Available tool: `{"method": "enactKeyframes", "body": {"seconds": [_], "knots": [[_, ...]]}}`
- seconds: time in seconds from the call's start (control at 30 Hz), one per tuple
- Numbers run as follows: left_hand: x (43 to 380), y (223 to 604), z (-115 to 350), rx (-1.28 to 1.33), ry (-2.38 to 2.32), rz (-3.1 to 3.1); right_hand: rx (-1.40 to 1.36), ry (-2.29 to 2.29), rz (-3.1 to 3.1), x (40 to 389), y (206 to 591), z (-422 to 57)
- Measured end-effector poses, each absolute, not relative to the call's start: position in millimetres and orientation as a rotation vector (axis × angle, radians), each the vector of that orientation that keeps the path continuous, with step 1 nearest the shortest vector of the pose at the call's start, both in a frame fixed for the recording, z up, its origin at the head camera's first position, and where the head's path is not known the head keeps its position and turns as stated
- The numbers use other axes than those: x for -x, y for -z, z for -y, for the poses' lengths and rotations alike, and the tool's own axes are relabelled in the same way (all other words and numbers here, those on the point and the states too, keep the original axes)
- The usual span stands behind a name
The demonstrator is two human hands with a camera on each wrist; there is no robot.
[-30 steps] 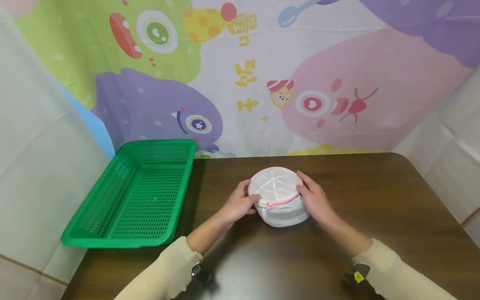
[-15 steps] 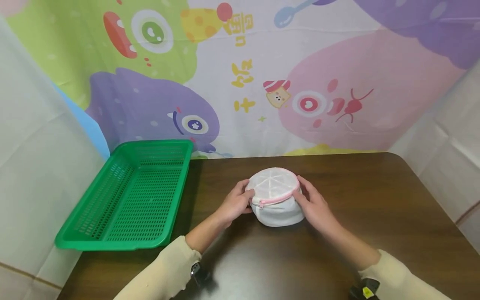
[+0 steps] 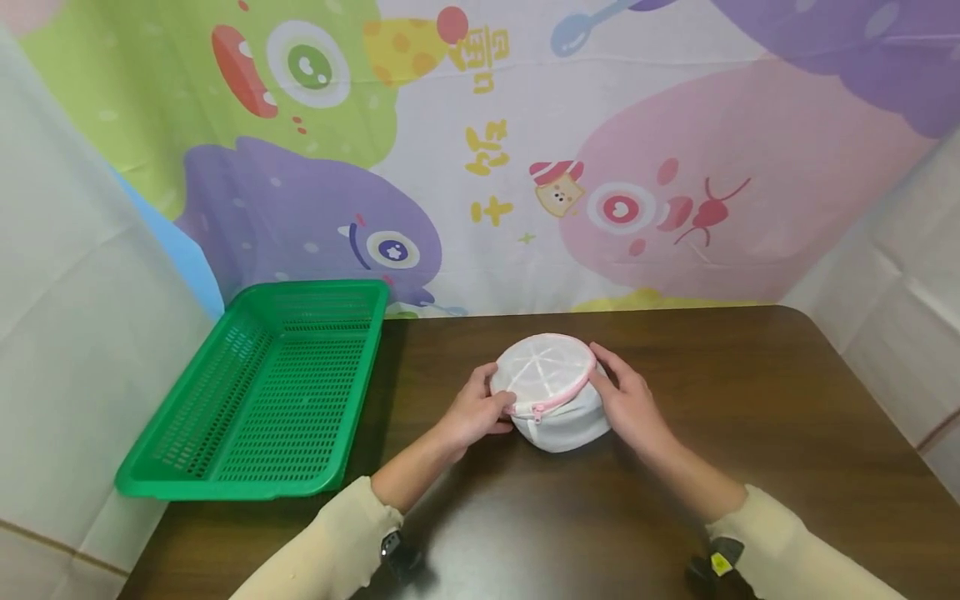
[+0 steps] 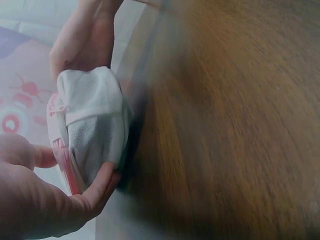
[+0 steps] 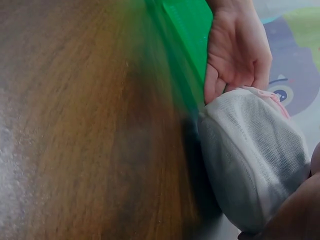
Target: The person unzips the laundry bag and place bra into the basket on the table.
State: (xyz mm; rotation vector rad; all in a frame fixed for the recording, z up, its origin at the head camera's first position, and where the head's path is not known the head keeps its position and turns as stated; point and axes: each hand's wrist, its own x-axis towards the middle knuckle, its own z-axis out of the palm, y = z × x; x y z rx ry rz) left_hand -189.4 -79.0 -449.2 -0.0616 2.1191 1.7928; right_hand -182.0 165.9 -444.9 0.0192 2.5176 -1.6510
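Zipper pull (image 3: 537,412) has shifted a little to the right since half a second ago, the round white mesh bag (image 3: 566,429) having turned slightly between the two hands. Bag located right of centre on the brown wooden tabletop (image 3: 787,400), its flat lid facing up and tilted; whether its base touches the wood cannot be told. Left hand (image 3: 474,408): grip holding the bag's left side, thumb at the pink zip edge, fingers against the side and lower part. Right hand (image 3: 630,404): grip holding the opposite side, thumb on the rim, fingers reaching round the far side. Zipper pull sits on the near edge, closer to the left thumb. Green perforated basket (image 3: 232,490) stands at the left of the tabletop, well apart from the bag. Cartoon-printed cloth (image 3: 480,267) hangs behind, with green, purple and pink figures. Cream sleeves (image 3: 330,537) cover both forearms, ending short of the wrists; a dark device (image 3: 723,560) shows beside each cuff.
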Motion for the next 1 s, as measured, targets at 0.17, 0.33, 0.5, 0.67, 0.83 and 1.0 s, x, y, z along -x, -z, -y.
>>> {"method": "enactKeyframes", "body": {"seconds": [0.17,0.33,0.5,0.67,0.83,1.0], "knots": [[192,452,82,0.068,-1.801,-2.153,-0.044,1.694,-2.513,180,444,-165],[195,451,87,0.07,-1.816,-2.183,-0.062,1.74,-2.53,172,441,-163],[195,449,89,0.044,-1.786,-2.191,-0.035,1.706,-2.534,169,443,-162],[190,449,87,0.025,-1.759,-2.188,-0.012,1.721,-2.525,177,449,-165],[183,447,86,0.016,-1.734,-2.192,-0.001,1.73,-2.536,187,451,-168],[180,447,86,0.02,-1.718,-2.211,0.018,1.74,-2.56,190,451,-169]]}}
